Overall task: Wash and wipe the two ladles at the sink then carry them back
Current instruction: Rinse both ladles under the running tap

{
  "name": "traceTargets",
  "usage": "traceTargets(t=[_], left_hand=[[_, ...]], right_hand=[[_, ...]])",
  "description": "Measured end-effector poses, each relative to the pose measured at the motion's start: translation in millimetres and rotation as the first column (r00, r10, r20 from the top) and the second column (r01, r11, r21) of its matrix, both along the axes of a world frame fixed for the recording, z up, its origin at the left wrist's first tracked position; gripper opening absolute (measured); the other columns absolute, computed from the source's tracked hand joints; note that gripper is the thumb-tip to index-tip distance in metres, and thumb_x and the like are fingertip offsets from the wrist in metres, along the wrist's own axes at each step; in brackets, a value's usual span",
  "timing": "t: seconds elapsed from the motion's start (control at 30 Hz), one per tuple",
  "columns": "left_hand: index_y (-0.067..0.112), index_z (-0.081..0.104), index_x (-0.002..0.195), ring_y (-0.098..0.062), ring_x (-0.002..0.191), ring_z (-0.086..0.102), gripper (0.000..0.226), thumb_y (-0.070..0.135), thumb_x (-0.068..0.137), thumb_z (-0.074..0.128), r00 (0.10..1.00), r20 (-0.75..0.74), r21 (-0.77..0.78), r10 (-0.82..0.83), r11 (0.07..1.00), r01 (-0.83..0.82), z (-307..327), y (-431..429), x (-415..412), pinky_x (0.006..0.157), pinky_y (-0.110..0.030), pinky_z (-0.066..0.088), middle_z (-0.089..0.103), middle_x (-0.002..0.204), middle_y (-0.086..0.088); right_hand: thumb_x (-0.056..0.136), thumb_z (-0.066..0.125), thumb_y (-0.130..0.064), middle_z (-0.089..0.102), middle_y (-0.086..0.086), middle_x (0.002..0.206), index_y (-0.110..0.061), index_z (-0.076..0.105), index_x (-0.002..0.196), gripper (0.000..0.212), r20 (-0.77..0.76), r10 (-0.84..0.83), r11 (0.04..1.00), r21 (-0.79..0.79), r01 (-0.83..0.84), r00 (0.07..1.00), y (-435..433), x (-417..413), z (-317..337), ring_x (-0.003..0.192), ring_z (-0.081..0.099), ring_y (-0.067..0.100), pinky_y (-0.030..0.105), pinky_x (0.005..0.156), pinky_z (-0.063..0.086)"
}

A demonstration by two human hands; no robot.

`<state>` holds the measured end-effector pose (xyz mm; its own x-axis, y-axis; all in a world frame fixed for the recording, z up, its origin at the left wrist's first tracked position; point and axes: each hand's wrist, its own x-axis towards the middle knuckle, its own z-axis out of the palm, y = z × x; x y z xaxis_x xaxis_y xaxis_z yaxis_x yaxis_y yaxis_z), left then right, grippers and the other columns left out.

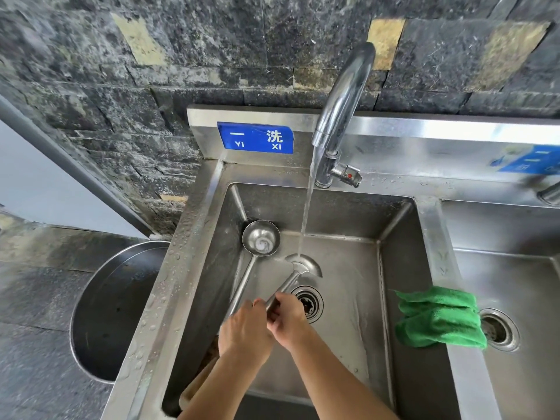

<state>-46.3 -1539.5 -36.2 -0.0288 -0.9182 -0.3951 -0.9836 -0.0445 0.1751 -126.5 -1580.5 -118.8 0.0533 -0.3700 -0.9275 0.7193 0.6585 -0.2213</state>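
While your left hand (242,327) grips the left ladle (260,239) and right hand (288,318) the right ladle (292,281), both bowls lie ahead, handles toward you.

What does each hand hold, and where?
Left hand: handle end of the bowl-up steel ladle. Right hand: handle end of the steel ladle being rinsed.

Two ladles: first ladle (260,237), second ladle (288,286). Two hands, both mine: left hand (245,325), right hand (288,316). Two sink basins: left basin (348,216), right basin (515,237). Two drains, one per basin: left drain (307,303), right drain (497,328). One whole faucet (342,95), one water stream (306,213). One green cloth (439,316) on the rim between basins. Two blue labels: left label (255,137), right label (527,162). One round metal tub (115,313) off the sink's left edge.
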Motion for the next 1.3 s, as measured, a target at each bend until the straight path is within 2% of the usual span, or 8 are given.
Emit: traceTargets(t=[0.37, 0.63, 0.77, 0.83, 0.93, 1.0, 1.13, 1.3], left_hand=[[0.021, 0.063, 0.106, -0.023, 0.097, 0.067, 0.018, 0.02, 0.093, 0.051, 0.999, 0.027, 0.064, 0.019, 0.998, -0.021, 31.5, -13.4, 4.3, 0.08, -0.034, 0.055, 0.063, 0.108, 0.002], [0.019, 0.061, 0.107, -0.023, 0.101, 0.066, 0.016, 0.017, 0.094, 0.052, 0.998, 0.036, 0.049, -0.044, 0.998, 0.042, 35.8, -22.3, 7.0, 0.077, -0.03, 0.049, 0.061, 0.111, 0.0], [0.018, 0.059, 0.112, -0.024, 0.101, 0.066, 0.019, 0.018, 0.094, 0.054, 0.99, 0.065, 0.016, -0.127, 0.992, 0.126, 31.3, -34.8, 12.0, 0.08, -0.034, 0.052, 0.058, 0.114, -0.001], [0.019, 0.059, 0.112, -0.022, 0.096, 0.067, 0.018, 0.019, 0.095, 0.055, 0.984, 0.066, -0.014, -0.167, 0.986, 0.168, 27.7, -42.3, 17.3, 0.077, -0.032, 0.051, 0.058, 0.11, 0.001], [0.021, 0.06, 0.112, -0.021, 0.093, 0.067, 0.019, 0.02, 0.094, 0.054, 0.963, 0.083, -0.053, -0.258, 0.964, 0.262, 22.2, -54.5, 26.9, 0.076, -0.033, 0.051, 0.057, 0.107, 0.003], [0.022, 0.059, 0.113, -0.02, 0.091, 0.066, 0.022, 0.019, 0.091, 0.056, 0.941, 0.096, -0.065, -0.324, 0.941, 0.331, 18.7, -64.2, 32.7, 0.075, -0.033, 0.051, 0.055, 0.107, 0.005], [0.025, 0.054, 0.12, -0.022, 0.09, 0.066, 0.034, 0.02, 0.087, 0.056, 0.897, 0.101, -0.086, -0.431, 0.894, 0.439, 13.9, -83.1, 42.9, 0.075, -0.036, 0.055, 0.052, 0.112, 0.008], [0.03, 0.05, 0.127, -0.02, 0.089, 0.067, 0.036, 0.027, 0.091, 0.051, 0.87, 0.062, -0.158, -0.49, 0.855, 0.493, 9.0, -94.7, 49.5, 0.073, -0.039, 0.056, 0.051, 0.114, 0.012]], right_hand=[[0.093, 0.061, 0.0, 0.056, 0.012, 0.06, -0.002, 0.059, 0.073, 0.02, -0.103, 0.167, 0.984, -0.05, -0.173, 0.981, -0.2, 3.5, 40.2, 0.055, 0.058, 0.023, 0.031, 0.05, 0.053], [0.096, 0.059, -0.004, 0.07, 0.021, 0.081, 0.004, 0.065, 0.094, 0.01, -0.198, 0.217, 0.971, -0.057, -0.233, 0.956, 0.9, -22.6, 51.9, 0.073, 0.068, 0.03, 0.042, 0.079, 0.064], [0.101, 0.055, -0.009, 0.072, 0.019, 0.09, 0.004, 0.064, 0.112, 0.019, -0.308, 0.29, 0.95, -0.026, -0.312, 0.906, -3.2, -63.4, 48.5, 0.07, 0.068, 0.027, 0.028, 0.049, 0.06], [0.103, 0.055, -0.009, 0.073, 0.018, 0.099, -0.004, 0.065, 0.107, 0.013, -0.384, 0.316, 0.935, -0.03, -0.353, 0.868, -4.5, -89.4, 44.5, 0.073, 0.069, 0.024, 0.026, 0.049, 0.059], [0.098, 0.058, -0.013, 0.071, 0.011, 0.09, -0.011, 0.065, 0.088, 0.012, -0.531, 0.427, 0.857, -0.019, -0.514, 0.732, -9.8, -134.2, 33.5, 0.072, 0.069, 0.019, 0.028, 0.063, 0.059], [0.084, 0.059, -0.023, 0.065, 0.006, 0.082, -0.017, 0.067, 0.08, 0.011, -0.664, 0.53, 0.735, 0.05, -0.676, 0.528, -17.5, -159.7, 27.7, 0.067, 0.063, 0.018, 0.032, 0.065, 0.053], [0.092, 0.06, -0.03, 0.07, 0.004, 0.126, -0.024, 0.061, 0.134, 0.043, -0.856, 0.515, 0.445, 0.307, -0.841, -0.039, -37.8, -194.4, 39.2, 0.117, 0.064, 0.026, 0.033, 0.095, 0.051], [0.091, 0.068, -0.03, 0.055, 0.011, 0.143, -0.018, 0.047, 0.148, 0.062, -0.891, 0.272, 0.197, 0.42, -0.886, -0.363, -71.5, -209.5, 47.4, 0.134, 0.051, 0.032, 0.042, 0.11, 0.042]])
